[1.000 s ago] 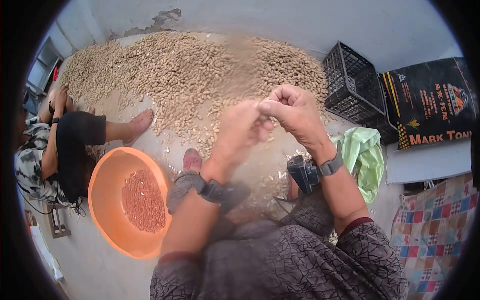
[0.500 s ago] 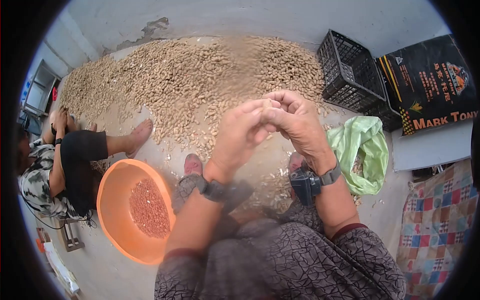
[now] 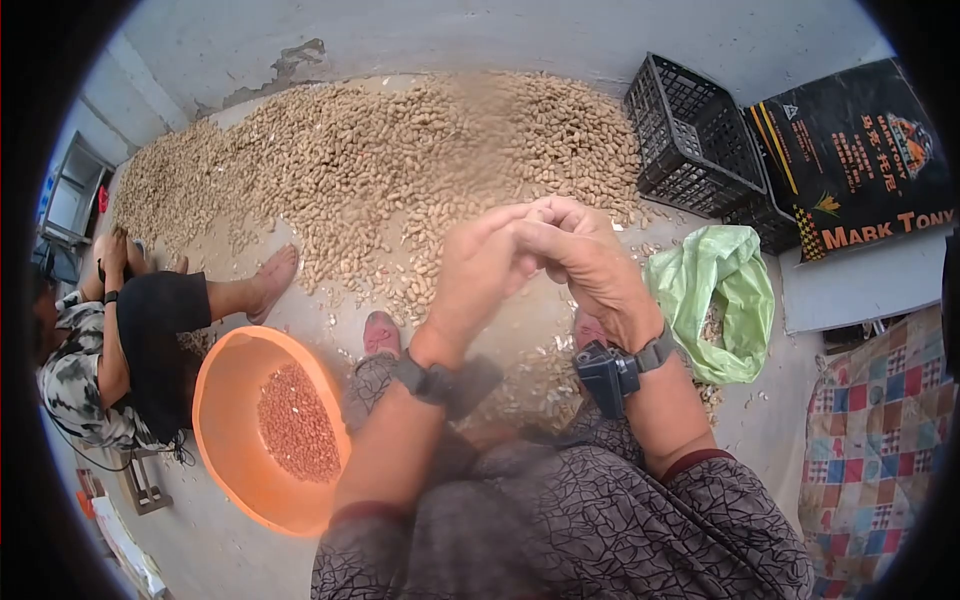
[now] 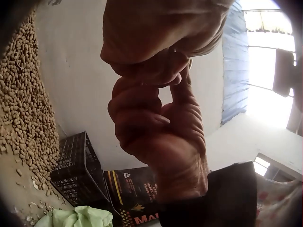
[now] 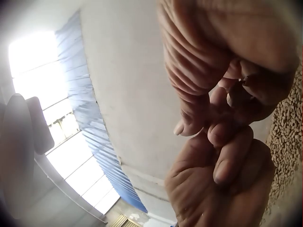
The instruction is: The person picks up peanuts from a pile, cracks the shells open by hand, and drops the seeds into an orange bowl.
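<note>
In the head view my left hand [image 3: 468,275] and my right hand [image 3: 588,258] meet fingertip to fingertip in front of my body. Between the curled fingers and thumbs both hands pinch a peanut [image 3: 541,214], mostly hidden by the fingers. In the left wrist view, the right hand [image 4: 163,127] comes up from below with its thumb and fingers bent toward the left hand. The right wrist view shows the left hand [image 5: 220,184] under the right, their fingertips overlapping. Behind the hands spreads a large heap of unshelled peanuts [image 3: 380,150].
An orange basin [image 3: 225,420] with shelled red peanuts [image 3: 297,420] stands left of my legs. To the right are a green bag [image 3: 690,275] with shells in it, a black crate [image 3: 690,150] and a black printed sack [image 3: 850,160]. Another person [image 3: 85,370] sits at the left.
The left hand, blurred a second ago, is now steadier and closer against the right hand. The head view has shifted slightly. The seated person's hands have moved a little.
</note>
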Tool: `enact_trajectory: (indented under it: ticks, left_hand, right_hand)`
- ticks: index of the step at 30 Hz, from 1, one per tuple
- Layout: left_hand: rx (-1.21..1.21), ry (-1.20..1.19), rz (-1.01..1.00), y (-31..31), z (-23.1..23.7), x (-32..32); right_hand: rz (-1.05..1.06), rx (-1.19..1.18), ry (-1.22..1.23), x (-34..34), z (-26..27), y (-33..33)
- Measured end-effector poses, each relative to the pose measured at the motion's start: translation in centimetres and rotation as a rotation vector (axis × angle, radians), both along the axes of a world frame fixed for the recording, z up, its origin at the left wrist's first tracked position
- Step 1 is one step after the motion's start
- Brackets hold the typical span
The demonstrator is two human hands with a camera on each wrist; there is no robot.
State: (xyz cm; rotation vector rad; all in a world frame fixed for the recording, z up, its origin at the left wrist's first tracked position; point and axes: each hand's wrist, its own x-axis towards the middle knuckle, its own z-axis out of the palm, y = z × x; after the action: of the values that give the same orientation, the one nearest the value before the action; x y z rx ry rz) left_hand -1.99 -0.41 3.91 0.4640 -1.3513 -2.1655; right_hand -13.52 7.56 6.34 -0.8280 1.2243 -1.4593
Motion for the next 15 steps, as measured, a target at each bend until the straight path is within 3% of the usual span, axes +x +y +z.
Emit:
enact_trajectory:
  ticks: [3, 6, 15]
  left_hand:
    - [-0.101, -0.042, 0.008, -0.2, -0.5, -0.1]
    - [-0.092, -0.054, -0.005, -0.2, -0.4, 0.0]
    - [-0.053, 0.107, 0.081, 1.1, -0.9, -0.7]
  right_hand:
    - [0.044, -0.052, -0.046, 0.4, 0.5, -0.2]
    - [-0.043, -0.022, -0.168, 0.5, 0.0, -0.4]
    - [-0.062, -0.093, -0.316, 0.1, -1.2, -1.3]
